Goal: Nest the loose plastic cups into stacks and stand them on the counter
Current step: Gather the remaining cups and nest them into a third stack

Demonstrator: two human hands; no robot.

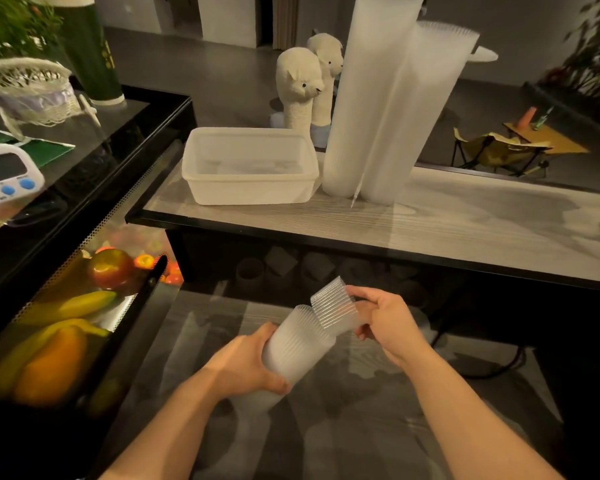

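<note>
— Frosted plastic, ribbed all round: that's the short stack of cups my left hand holds, fingers curled round its lower part, the stack tilted with the open rims up and toward my right

— And the other hand?

— My right hand pinches a second small bunch of cups between thumb and fingers. It leans the other way, its lower end touching the rims of the stack in my left. Both are low in front of me, over the lower shelf, below the counter's edge

— What's on the counter?

— On the pale wood-grain counter two tall stacks of cups stand upright, touching each other, the right one leaning a little. Just beside them to the left sits a white plastic tub. Behind the tub are two woolly alpaca toys

— Further out?

— Off to my left, a glass case with an apple, bananas and a pepper; a timer on top of the case
</note>
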